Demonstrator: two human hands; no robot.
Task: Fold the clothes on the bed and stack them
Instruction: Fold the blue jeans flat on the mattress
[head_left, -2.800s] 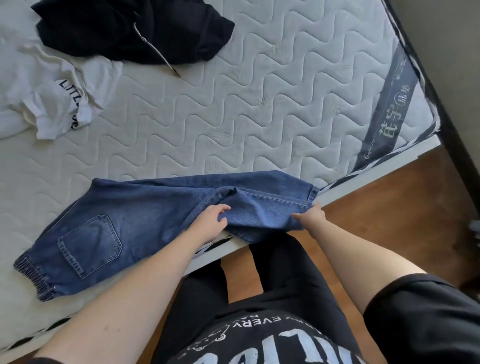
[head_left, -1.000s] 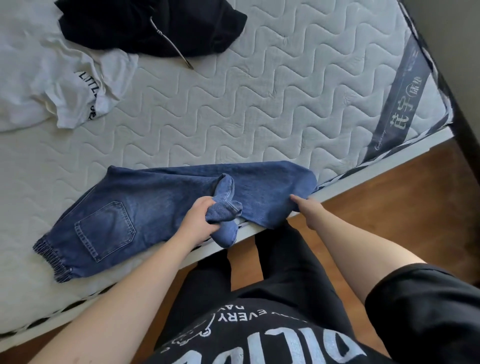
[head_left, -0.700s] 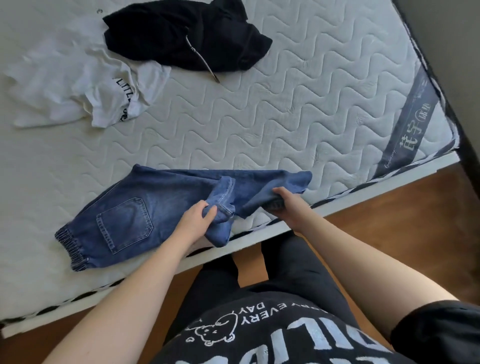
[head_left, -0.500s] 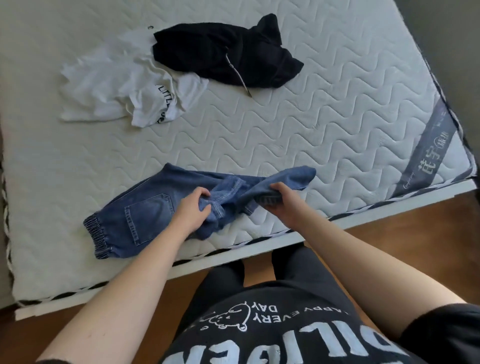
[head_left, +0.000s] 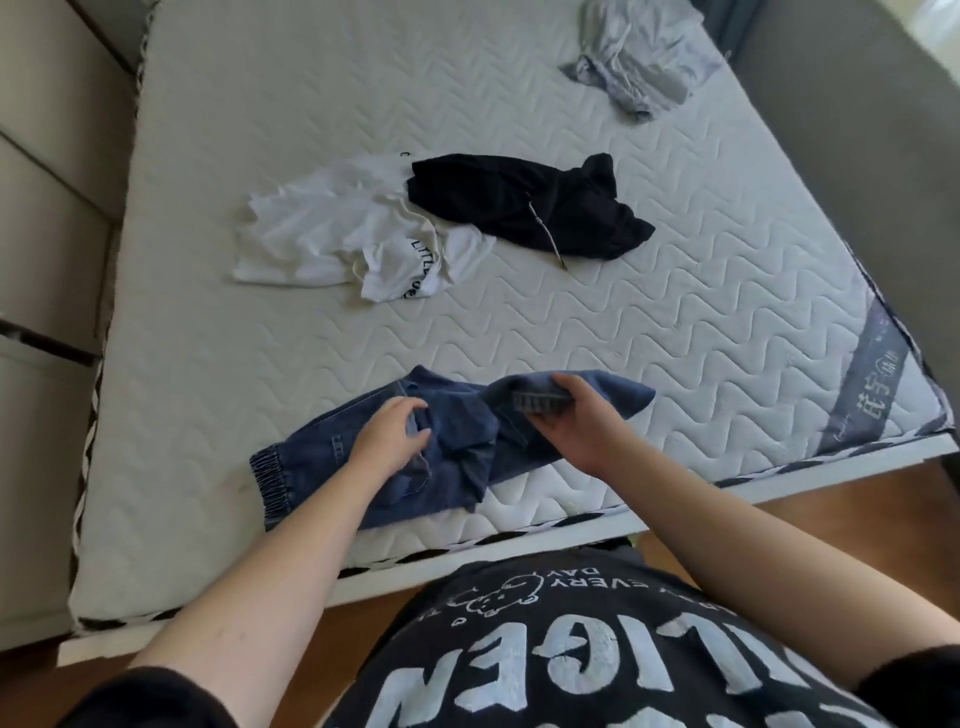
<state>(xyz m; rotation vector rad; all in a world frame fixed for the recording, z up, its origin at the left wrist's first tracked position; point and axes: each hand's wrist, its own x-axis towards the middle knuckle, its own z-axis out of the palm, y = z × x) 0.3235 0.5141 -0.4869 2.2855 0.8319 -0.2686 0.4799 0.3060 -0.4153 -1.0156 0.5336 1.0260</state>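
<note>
jeans (head_left: 457, 457) bunched up at lower centre of the frame, near the front edge of the bed (head_left: 675, 322). half folded, elastic cuff end sticking out at lower left of the pile, other end lifted up off the mattress toward the right. left hand (head_left: 389, 434) resting on the middle of the denim, fingers curled into the fabric, so grip clenched on the jeans there. right hand (head_left: 571, 421) just right of centre, grip grasping the raised end of the jeans, thumb on the near side and fingers wrapped over the top edge, a pale ribbed bit of the waistband or cuff showing under the fingers, can't tell which. both forearms coming in from the bottom of the frame, black printed t-shirt (head_left: 571, 660) filling the bottom edge.

further up, roughly middle of the frame: white t-shirt (head_left: 337, 234) with black lettering, crumpled and unfolded, lying centre left. black garment (head_left: 519, 202) right beside it, touching or slightly overlapping its upper right corner, with a light drawstring trailing out toward the lower right. grey garment (head_left: 639, 57) scrunched at upper right of the frame, well apart from everything else. none of these folded or stacked yet.

quilted white mattress, dark label strip at right edge of the frame. wooden floor (head_left: 831, 499) visible at lower right, pale wall panels along the left edge.
</note>
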